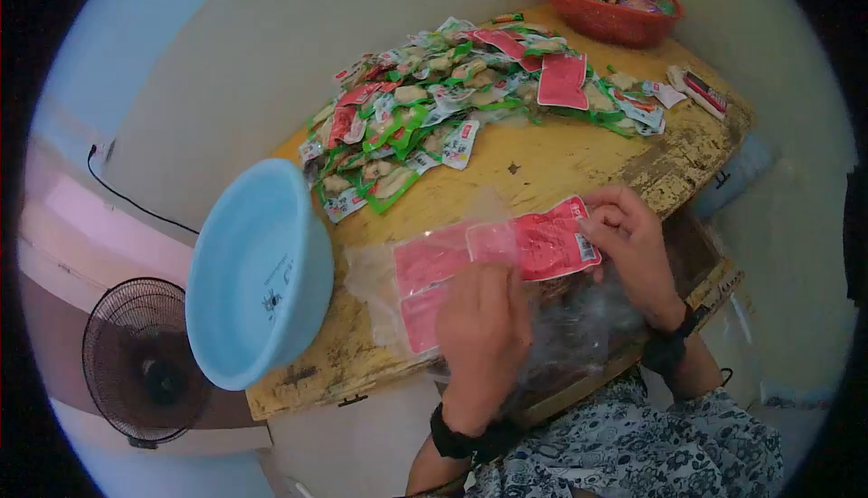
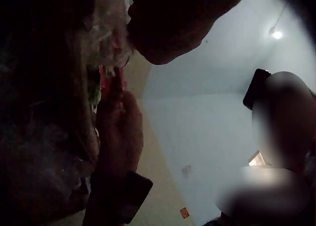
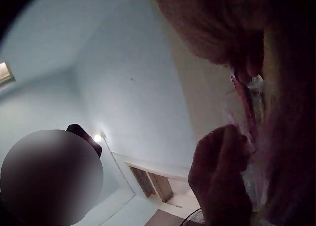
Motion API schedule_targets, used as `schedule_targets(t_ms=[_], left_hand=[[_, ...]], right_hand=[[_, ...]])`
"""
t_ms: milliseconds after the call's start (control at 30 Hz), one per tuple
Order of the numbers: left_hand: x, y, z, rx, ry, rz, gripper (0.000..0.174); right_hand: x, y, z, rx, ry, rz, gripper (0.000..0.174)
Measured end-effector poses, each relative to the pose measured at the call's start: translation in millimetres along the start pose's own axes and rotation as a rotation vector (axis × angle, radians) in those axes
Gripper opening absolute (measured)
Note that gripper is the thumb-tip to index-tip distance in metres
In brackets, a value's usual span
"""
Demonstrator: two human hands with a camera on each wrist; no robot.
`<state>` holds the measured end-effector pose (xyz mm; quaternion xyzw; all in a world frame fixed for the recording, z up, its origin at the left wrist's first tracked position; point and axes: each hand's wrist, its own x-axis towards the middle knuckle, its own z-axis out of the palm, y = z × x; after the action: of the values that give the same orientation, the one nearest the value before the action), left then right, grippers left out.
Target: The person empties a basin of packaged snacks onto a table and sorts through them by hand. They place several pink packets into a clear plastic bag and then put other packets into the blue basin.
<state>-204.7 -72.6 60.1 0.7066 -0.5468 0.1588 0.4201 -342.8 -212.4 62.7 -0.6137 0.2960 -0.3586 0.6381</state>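
In the head view, my right hand pinches the right end of a red packet with a white label. The packet's left part lies inside a clear plastic bag, where more red packets lie flat. My left hand has its fingers curled at the near edge of that bag and grips it; the fingertips are hidden beneath the hand. The right wrist view is dark, with the packet edge-on between both hands.
A large heap of green and white food packets covers the back of the worn yellow table. A blue basin stands at left, a red basket at back right. An open drawer holding clear plastic is under my hands.
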Motion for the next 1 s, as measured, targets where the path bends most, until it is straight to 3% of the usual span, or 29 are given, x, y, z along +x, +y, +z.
schedule_targets(t_ms=[133,233,333,433,633,733,833,1000], left_hand=[[-0.7,0.0,4.3,-0.034,-0.017,0.088,0.017],[1.9,0.7,1.6,-0.071,-0.017,0.117,0.022],[1.4,-2.0,1.7,-0.116,-0.026,0.114,0.016],[-0.3,-5.1,2.5,-0.182,-0.059,0.108,0.013],[-1.5,-14.6,-2.7,-0.181,-0.176,0.112,0.019],[-9.1,-27.6,-15.1,-0.192,-0.189,0.045,0.021],[-26.9,-44.4,-26.4,-0.287,-0.113,-0.096,0.025],[-64.6,-52.3,-46.4,-0.312,0.061,-0.272,0.035]], right_hand=[[15.3,5.8,20.9,0.026,-0.151,0.042,0.030],[33.8,27.9,34.3,-0.036,-0.294,-0.158,0.032],[36.8,16.1,49.1,0.051,-0.408,-0.127,0.031],[46.7,20.8,49.7,-0.206,-0.438,-0.208,0.028],[50.4,19.5,48.1,-0.576,-0.359,-0.403,0.023],[52.3,23.9,34.3,-0.553,-0.263,-0.454,0.018],[39.2,7.3,13.8,-0.466,-0.262,-0.266,0.013],[-2.0,13.7,-16.9,-0.308,0.005,-0.200,0.011]])
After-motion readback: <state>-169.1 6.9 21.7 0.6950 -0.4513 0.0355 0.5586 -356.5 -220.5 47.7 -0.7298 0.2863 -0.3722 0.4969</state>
